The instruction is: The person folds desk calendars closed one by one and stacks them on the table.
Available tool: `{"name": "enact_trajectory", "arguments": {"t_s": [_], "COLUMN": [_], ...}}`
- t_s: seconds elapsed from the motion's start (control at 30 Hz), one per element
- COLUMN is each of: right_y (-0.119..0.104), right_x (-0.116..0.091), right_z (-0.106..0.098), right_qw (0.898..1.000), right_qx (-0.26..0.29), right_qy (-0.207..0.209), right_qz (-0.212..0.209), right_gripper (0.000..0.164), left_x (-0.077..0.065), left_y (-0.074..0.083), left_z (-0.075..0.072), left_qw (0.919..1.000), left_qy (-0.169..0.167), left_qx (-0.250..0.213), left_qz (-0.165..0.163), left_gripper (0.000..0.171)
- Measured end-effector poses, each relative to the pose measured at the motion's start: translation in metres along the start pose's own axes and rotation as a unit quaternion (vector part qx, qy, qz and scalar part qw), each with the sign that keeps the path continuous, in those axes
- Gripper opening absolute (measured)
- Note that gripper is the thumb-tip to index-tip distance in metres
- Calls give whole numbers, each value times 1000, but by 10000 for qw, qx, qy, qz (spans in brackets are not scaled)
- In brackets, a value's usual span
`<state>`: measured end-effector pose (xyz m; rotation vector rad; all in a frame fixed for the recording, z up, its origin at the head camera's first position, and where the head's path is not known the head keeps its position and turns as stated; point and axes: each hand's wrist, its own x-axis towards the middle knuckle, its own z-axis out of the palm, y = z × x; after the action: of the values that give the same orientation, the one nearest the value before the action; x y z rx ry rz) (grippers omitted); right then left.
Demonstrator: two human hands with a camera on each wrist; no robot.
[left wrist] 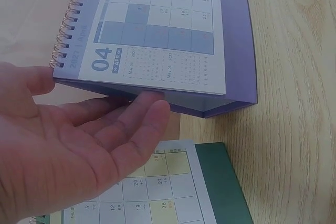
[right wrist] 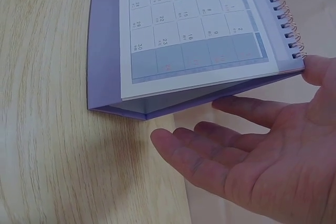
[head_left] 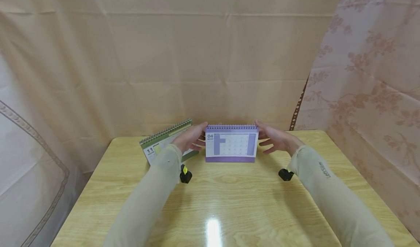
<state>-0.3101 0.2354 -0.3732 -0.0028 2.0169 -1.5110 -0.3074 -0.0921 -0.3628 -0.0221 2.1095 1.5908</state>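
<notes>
Purple desk calendar (head_left: 230, 145) upright on the worktop (head_left: 229, 196), near its far edge, page "04" facing the wearer, spiral binding (head_left: 231, 127) along the top. Left grip (head_left: 190, 137), a bare hand: relaxed and open, thumb at the calendar's upper corner, fingers reaching along its side edge. Right grip (head_left: 276, 139) nearly mirrors it: open, thumb at the opposite upper corner, index finger at the back panel, remaining fingers loosely bent and apart from it. Green desk calendar (head_left: 158, 150), page "11", sits angled to the left, partly hidden by the left arm. Pale sleeves (head_left: 338, 192) on both arms; beige curtain (head_left: 164, 57) behind, floral cloth (head_left: 370, 83) at right.
</notes>
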Motion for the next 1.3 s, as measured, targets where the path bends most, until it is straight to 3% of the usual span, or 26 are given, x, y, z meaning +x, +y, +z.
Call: {"name": "enact_trajectory", "arguments": {"t_s": [1.3], "right_y": [5], "right_x": [4], "right_z": [-1], "right_qw": [9998], "right_qx": [165], "right_qy": [-20], "right_qz": [-95], "right_gripper": [88], "left_x": [3], "left_y": [0], "left_z": [1], "left_qw": [9999], "left_qy": [95], "left_qx": [-43], "left_qz": [-11], "left_gripper": [53]}}
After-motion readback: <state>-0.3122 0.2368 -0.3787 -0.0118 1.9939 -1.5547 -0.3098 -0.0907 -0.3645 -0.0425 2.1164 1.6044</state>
